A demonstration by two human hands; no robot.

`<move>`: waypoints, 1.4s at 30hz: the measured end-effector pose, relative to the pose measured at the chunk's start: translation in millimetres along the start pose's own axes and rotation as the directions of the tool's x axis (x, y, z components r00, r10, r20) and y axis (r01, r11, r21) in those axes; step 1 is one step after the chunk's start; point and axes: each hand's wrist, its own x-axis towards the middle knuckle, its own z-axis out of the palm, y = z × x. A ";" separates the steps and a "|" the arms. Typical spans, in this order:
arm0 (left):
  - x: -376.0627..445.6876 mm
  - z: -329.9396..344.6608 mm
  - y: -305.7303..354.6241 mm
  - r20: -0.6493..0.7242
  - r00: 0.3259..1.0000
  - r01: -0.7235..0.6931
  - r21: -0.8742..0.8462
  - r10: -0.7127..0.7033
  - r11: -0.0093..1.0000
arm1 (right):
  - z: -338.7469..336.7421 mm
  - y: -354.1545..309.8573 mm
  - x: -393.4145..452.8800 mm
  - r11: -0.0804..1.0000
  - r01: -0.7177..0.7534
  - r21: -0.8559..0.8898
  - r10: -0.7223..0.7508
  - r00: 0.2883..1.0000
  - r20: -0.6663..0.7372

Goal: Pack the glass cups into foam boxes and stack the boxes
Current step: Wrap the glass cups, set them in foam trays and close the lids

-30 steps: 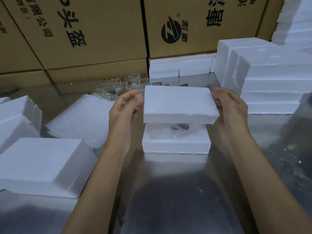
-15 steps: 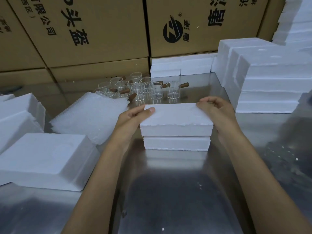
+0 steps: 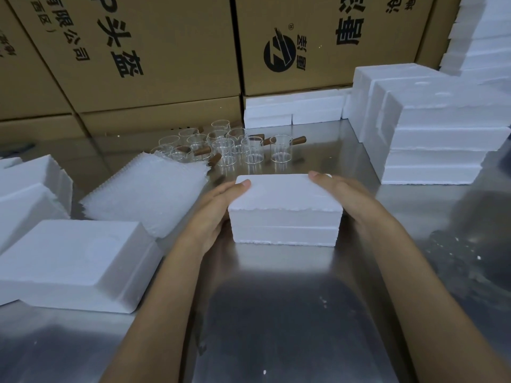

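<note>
Shiny steel covers the desk (image 3: pixel 276 313) in front of me, and brown cardboard cartons (image 3: pixel 154 51) wall off its far edge. At the middle of the desk sits the foam box (image 3: pixel 284 217), a white block in two halves, lid seated on base with a thin seam running around it and a crumbly, ragged lip along the lid's front edge. My left hand (image 3: pixel 218 214) lies against its left side with the thumb over the top corner; my right hand (image 3: pixel 345 194) lies along the right side, thumb on the top edge. The fingers of both hands are fairly straight and press the box between them. Behind it stand the glass cups (image 3: pixel 237 152), clear, with ribbed walls, pouring lips and brown wooden handles. The cartons carry bold black Chinese characters and a round black logo (image 3: pixel 279 53). A stack of foam boxes (image 3: pixel 442 128) rises at the right. At the left lie foam lids (image 3: pixel 74 261) and a pile of thin white foam sheets (image 3: pixel 149 192) with saw-toothed edges.
</note>
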 end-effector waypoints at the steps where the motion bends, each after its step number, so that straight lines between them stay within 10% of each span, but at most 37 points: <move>1: -0.4 0.3 0.0 -0.002 1.000 0.000 0.002 0.000 1.000 | 0.2 0.2 0.5 1.000 -0.008 0.006 0.008 1.000 0.009; 15: -12.9 -6.6 13.9 0.041 0.999 -0.003 0.169 -0.004 0.986 | -2.2 -0.6 -1.5 1.000 -0.022 0.018 0.022 1.000 -0.003; 24: -19.9 -7.0 20.2 -0.032 0.998 0.070 0.301 -0.063 0.951 | -11.4 -0.1 3.8 0.911 -0.139 -0.390 0.078 0.983 -0.166; 42: 1.8 2.7 3.1 -0.368 0.929 -0.057 -0.069 0.028 0.996 | 32.8 2.3 3.6 0.980 -0.054 0.190 0.052 0.999 0.013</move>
